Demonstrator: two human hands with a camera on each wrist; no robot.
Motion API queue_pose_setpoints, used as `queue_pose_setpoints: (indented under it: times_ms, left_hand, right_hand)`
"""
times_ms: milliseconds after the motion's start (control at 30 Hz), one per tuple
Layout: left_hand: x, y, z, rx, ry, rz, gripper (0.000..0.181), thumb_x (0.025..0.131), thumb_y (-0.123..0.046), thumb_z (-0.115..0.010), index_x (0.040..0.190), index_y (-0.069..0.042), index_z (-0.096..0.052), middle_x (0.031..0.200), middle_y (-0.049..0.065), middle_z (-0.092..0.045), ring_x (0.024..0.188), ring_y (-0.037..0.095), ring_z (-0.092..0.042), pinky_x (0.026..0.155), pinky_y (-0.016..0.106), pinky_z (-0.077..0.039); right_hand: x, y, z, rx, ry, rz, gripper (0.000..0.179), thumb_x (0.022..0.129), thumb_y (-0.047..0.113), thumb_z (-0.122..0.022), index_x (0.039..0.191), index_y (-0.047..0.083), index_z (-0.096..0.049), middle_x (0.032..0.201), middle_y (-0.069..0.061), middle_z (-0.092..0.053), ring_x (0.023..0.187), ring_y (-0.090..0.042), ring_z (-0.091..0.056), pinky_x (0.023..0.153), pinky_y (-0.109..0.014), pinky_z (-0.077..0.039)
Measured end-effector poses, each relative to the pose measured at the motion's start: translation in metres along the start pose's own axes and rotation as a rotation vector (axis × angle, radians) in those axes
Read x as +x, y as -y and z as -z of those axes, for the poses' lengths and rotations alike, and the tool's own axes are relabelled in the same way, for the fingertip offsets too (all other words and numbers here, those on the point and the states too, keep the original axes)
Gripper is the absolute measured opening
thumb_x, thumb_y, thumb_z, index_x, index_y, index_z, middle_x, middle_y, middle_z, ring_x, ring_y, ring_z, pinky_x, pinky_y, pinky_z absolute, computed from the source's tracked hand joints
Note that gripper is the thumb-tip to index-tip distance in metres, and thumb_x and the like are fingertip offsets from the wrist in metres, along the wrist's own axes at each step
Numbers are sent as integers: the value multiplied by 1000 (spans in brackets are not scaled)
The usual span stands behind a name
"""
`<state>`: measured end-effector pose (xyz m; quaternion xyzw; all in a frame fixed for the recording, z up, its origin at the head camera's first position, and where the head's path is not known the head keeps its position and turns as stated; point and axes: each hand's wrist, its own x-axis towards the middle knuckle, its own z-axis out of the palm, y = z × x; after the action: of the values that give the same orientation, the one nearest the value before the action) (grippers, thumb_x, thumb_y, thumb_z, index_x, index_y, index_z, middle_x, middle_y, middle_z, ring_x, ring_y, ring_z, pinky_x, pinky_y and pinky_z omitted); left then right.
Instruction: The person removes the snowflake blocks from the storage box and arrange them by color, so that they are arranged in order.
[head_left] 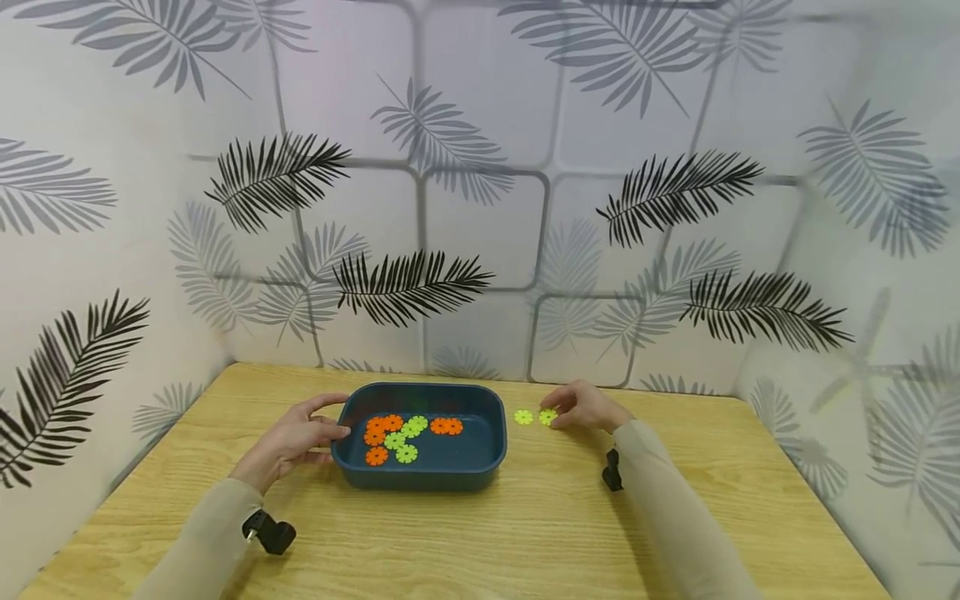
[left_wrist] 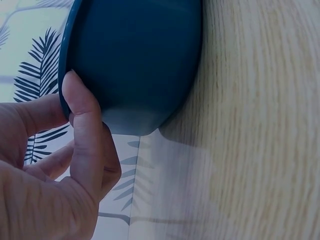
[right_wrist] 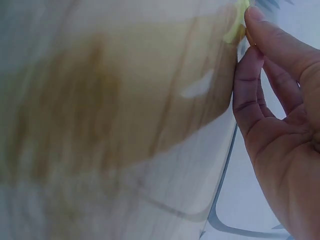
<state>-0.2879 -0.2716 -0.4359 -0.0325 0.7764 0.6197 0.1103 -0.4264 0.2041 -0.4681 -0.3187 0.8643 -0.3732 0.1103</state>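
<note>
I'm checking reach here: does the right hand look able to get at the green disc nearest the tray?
Probably yes: the disc lies uncovered on the table, with the right hand close by. Only the second green disc, which that hand seems to pinch, lies between.

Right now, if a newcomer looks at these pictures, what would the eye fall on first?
Probably the bright orange notched discs and yellow-green notched discs, which stand out inside the dark blue rectangular tray with rounded corners on the wood-grained table. Two more yellow-green discs are to the tray's right, one at the right hand, while the left hand grips the tray's left end. Behind, black and grey leaves pattern the pale wall.
</note>
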Motion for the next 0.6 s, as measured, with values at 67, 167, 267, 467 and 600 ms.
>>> queue_pose_setpoints:
  times_ms: [67, 167, 267, 467, 600]
  left_hand:
    - [0, 0, 0, -1, 0, 1, 65, 95, -9, -63, 152, -14, -32, 112, 18, -61, 72, 18, -64, 57, 29, -56]
    - [-1, 0, 0, -7, -3, 3, 65, 95, -8, -63, 152, -15, -33, 113, 19, -60, 72, 17, -64, 57, 28, -55]
    - [-1, 1, -1, -9, -3, 2, 65, 95, -8, -63, 152, -15, -33, 114, 20, -59, 73, 17, -64, 57, 28, -55]
    - [-1, 1, -2, -22, -3, 14, 66, 94, -7, -63, 152, -15, -32, 111, 17, -59, 71, 16, -62, 56, 27, -55]
    - [0, 1, -2, -24, -5, 15, 65, 95, -7, -62, 152, -15, -33, 102, 11, -59, 69, 14, -61, 57, 28, -56]
  right_hand:
    - [0, -1, 0, -7, 1, 4, 35, 81, -2, -75, 115, -9, -68, 120, -26, -65, 100, -32, -65, 82, -28, -54]
    - [0, -1, 0, -11, 4, 6, 35, 81, -3, -75, 115, -9, -68, 121, -26, -65, 100, -32, -65, 81, -27, -55]
    - [0, 1, 0, -18, 7, 2, 36, 82, -4, -75, 116, -9, -68, 122, -26, -65, 100, -31, -66, 82, -26, -55]
    - [-4, 5, 0, -35, 13, -12, 36, 82, -3, -74, 118, -8, -68, 121, -24, -66, 102, -32, -66, 84, -31, -56]
    - [-5, 6, 1, -34, 11, -17, 36, 82, -2, -74, 118, -8, -67, 120, -24, -66, 105, -36, -66, 88, -39, -56]
